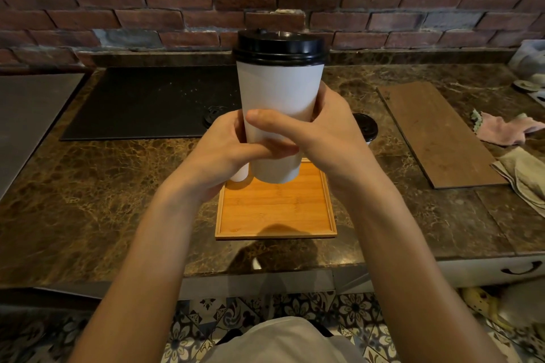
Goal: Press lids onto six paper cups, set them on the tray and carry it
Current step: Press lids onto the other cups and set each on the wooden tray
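Both hands [267, 141] clasping lidded cup [277, 91], above tray [275, 212]

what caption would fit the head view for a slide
Both hands, left hand and right hand, hold a lidded white paper cup above a bamboo tray on a marble counter.

I note one white paper cup [278, 115] held upright above the far end of the tray [275, 209], black lid [280, 46] seated on its rim. The tray is square, bamboo-coloured, flat on the counter. A second white cup [240, 175] shows partly behind; another black-lidded cup [365, 127] stands right of the tray
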{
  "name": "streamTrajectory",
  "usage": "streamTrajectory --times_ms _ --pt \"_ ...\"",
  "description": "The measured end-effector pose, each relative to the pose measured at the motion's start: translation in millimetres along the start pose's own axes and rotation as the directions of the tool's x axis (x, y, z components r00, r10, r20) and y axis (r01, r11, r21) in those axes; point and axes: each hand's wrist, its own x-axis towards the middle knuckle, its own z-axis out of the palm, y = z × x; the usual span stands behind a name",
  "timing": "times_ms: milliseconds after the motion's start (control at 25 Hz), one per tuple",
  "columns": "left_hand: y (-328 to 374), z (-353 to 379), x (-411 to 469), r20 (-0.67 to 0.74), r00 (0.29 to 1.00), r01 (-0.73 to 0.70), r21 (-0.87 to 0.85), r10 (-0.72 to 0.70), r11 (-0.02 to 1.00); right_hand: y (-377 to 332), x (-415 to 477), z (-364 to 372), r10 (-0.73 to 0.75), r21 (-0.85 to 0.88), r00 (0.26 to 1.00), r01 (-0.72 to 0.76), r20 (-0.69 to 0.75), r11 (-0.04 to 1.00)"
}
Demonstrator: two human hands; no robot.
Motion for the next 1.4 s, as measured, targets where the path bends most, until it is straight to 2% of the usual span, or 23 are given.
streamTrajectory --times_ms 200,320,400,600,800,920,1120,1400 --pt "-1.7 6.4 2.1 -0.132 0.991 0.045 0.085 -0.033 0.995 4.3 0.9 8.5 -0.009 -0.082 0.991 -0.002 -0.13 0.997" --pt "-0.2 10.2 1.7 -0.137 0.991 0.029 0.129 -0.011 0.991 4.8 0.5 8.6 -0.033 -0.153 0.984 0.006 -0.175 0.988" --pt "3.5 9.6 0.7 -0.126 0.992 0.01 0.143 0.008 0.99 3.6 1.3 4.0 -0.054 -0.138 0.988 0.035 -0.141 0.99" --pt "14.8 7.3 -1.5 -0.021 0.998 -0.051 0.108 0.054 0.993 0.1 3.1 -10.2 -0.081 0.032 0.997 0.081 0.003 0.996" --pt "8.6 1.0 -3.1 0.107 0.994 0.024 -0.038 -0.02 0.999 3.4 4.4 -20.4 -0.069 0.082 0.983 0.056 0.167 0.995" --pt "3.1 -0.1 -3.6 0.15 0.988 0.038 -0.071 -0.027 0.997 8.0 4.2 -22.5 -0.058 0.1 0.977 0.038 0.206 0.994" --pt "1.9 0.1 -2.6 0.093 0.996 0.018 -0.042 -0.014 0.999 6.1 4.6 -20.9 -0.046 0.069 0.977 0.033 0.207 0.997" --pt "2.1 8.8 -1.3 -0.054 0.998 -0.017 0.036 0.019 0.999 0.2 3.9 -12.7 -0.086 -0.044 0.993 0.09 0.075 0.995"
